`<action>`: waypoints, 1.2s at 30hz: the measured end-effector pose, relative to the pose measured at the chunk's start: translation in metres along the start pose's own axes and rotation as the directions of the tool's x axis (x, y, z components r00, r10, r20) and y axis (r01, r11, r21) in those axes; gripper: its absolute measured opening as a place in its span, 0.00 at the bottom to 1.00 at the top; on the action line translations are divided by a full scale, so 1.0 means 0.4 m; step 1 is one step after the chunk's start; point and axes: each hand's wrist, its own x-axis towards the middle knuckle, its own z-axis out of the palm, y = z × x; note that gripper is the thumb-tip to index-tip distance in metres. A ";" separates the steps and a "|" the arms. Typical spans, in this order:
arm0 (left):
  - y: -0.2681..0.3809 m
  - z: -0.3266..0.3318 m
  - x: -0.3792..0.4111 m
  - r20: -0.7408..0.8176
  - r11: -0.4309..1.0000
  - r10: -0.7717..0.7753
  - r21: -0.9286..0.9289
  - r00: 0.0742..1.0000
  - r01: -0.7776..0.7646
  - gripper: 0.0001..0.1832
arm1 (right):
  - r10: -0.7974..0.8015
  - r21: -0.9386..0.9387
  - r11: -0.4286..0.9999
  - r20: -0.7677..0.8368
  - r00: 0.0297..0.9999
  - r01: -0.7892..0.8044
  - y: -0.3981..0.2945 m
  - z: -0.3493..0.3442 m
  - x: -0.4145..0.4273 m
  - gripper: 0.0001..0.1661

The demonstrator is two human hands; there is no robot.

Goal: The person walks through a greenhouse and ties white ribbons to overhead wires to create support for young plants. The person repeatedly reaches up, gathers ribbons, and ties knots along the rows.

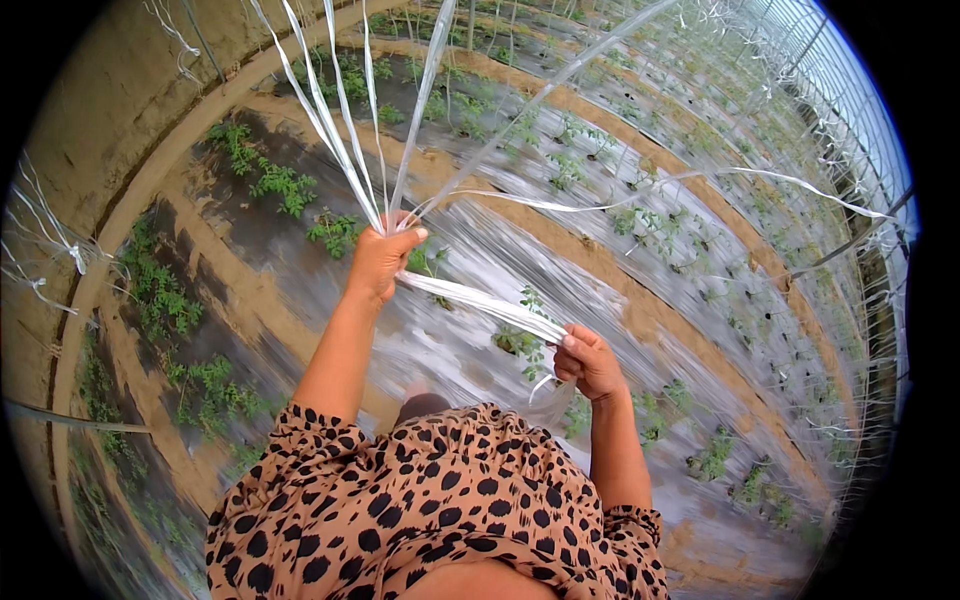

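Observation:
My left hand [384, 259] is closed around a bundle of white plastic twine strands [341, 146], which fan out upward from the fist towards the top of the view. Below that fist the strands run together as a thick white hank [480, 300] across to my right hand [589, 361]. Its thumb and fingers pinch the hank, and a loose clear tail hangs beneath. One separate white strand [551, 204] trails from near the left fist far off to the right.
Young leafy plants [281, 184] grow in rows through silver-black plastic mulch film [465, 360], with bare soil paths [660, 330] between. An earthen wall [90, 97] with hanging twine stands at the left. A ribbed greenhouse frame with clear film [847, 97] curves along the right.

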 end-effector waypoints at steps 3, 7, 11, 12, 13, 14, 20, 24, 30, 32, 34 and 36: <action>-0.048 0.026 0.019 -0.051 0.972 0.129 0.207 0.990 -0.116 0.07 | -0.320 -0.317 0.919 -0.257 0.912 0.234 -0.124 0.046 -0.034 0.15; -0.069 0.041 0.035 -0.097 0.788 0.394 0.548 0.914 -0.281 0.14 | -0.669 -0.503 0.711 -0.271 0.692 0.491 -0.294 0.276 -0.011 0.12; -0.051 0.054 0.040 0.043 0.555 0.485 0.757 0.874 -0.345 0.12 | -0.873 -0.879 -0.285 0.403 0.276 0.383 -0.370 0.499 0.163 0.10; -0.051 0.046 0.043 0.107 0.516 0.459 0.776 0.882 -0.362 0.13 | -0.798 -0.848 -0.389 0.506 0.328 0.361 -0.361 0.556 0.229 0.11; -0.047 0.041 0.042 0.168 0.475 0.429 0.794 0.888 -0.379 0.14 | -0.707 -0.801 -0.489 0.596 0.381 0.346 -0.350 0.619 0.294 0.11; -0.037 0.065 0.015 0.206 0.480 0.544 0.719 0.813 -0.503 0.15 | -0.540 -0.738 -0.575 0.667 0.514 0.354 -0.333 0.667 0.359 0.10; -0.037 -0.009 0.042 0.294 0.379 0.550 0.746 0.782 -0.547 0.12 | 0.259 -0.550 -0.778 0.158 0.953 0.303 -0.236 0.764 0.691 0.12; -0.006 -0.092 0.108 0.034 0.627 0.639 0.555 0.768 -0.547 0.10 | 0.322 -0.634 -0.732 -0.003 0.947 0.247 -0.319 0.672 0.755 0.12; 0.080 -0.148 0.234 -0.036 0.503 0.843 0.412 0.537 -0.760 0.13 | 0.035 -0.984 -0.144 0.100 0.994 0.104 -0.415 0.649 0.726 0.16; 0.104 -0.145 0.237 0.103 0.479 0.829 0.378 0.550 -0.792 0.14 | -0.361 -0.993 -0.003 0.107 0.926 0.114 -0.428 0.608 0.744 0.15; 0.107 -0.136 0.241 0.146 0.431 0.849 0.363 0.507 -0.826 0.16 | -0.506 -0.835 0.517 -0.120 0.854 0.189 -0.459 0.607 0.749 0.15; 0.118 -0.138 0.238 0.099 0.446 0.854 0.366 0.511 -0.817 0.14 | -0.431 -0.598 0.777 -0.277 0.859 0.197 -0.469 0.612 0.747 0.17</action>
